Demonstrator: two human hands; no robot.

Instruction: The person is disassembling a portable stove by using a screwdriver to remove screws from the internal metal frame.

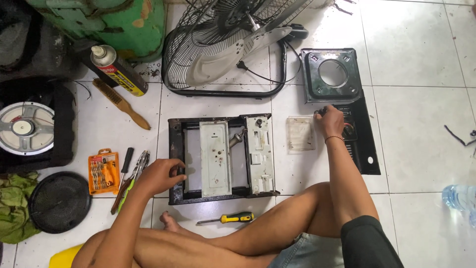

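Note:
A black rectangular stove frame [174, 149] lies on the white tiled floor in front of me, with two pale metal plates across it. My left hand [161, 174] grips the frame's left edge. My right hand [328, 120] reaches out to the black stove top panel [364, 144] on the right, fingers closed on a small part near its knob; what it pinches is too small to tell. A small clear plastic box [300, 134] sits between the frame and the panel. My bare legs are folded below.
A yellow-handled screwdriver [228, 218] lies by my foot. Pliers [130, 182], a dark screwdriver [126, 164] and an orange bit set [103, 171] lie left. A wire brush [120, 103], spray can [118, 69], fan [225, 44], speaker [26, 128] and water bottle [458, 197] surround.

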